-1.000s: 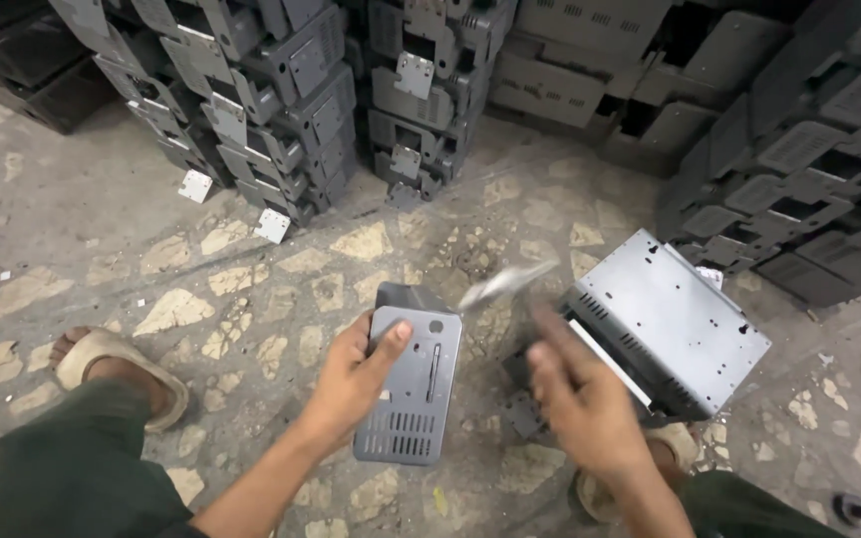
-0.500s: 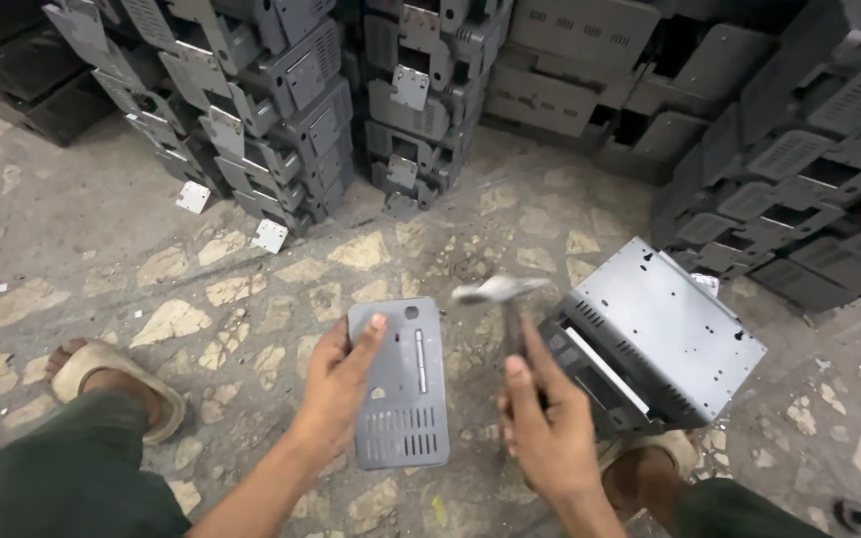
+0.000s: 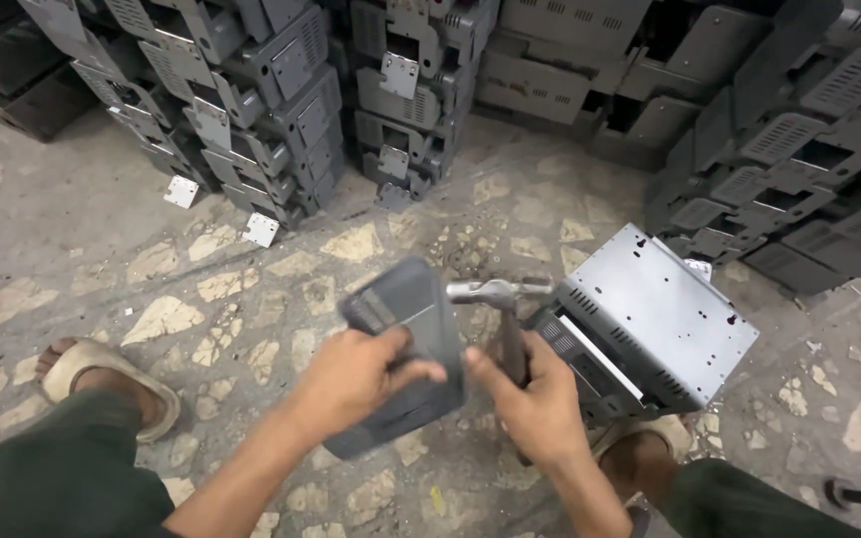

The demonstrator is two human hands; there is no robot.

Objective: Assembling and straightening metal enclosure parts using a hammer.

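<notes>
My left hand grips a flat grey metal cover plate, lifted off the floor and tilted. My right hand holds a hammer by its dark handle; the metal hammer head points left, close to the plate's right edge. Just right of the hammer lies a grey metal chassis box on the floor, tilted, with its open front facing my right hand.
Stacks of grey metal chassis line the back, and a dark pile rises at the right. Small square metal pieces lie on the stone floor. My sandalled left foot is at the left, my right foot under the box.
The plate has been lifted from flat on the floor and tilted up in my left hand. The hammer has moved left toward the plate, its head now steady beside it.
</notes>
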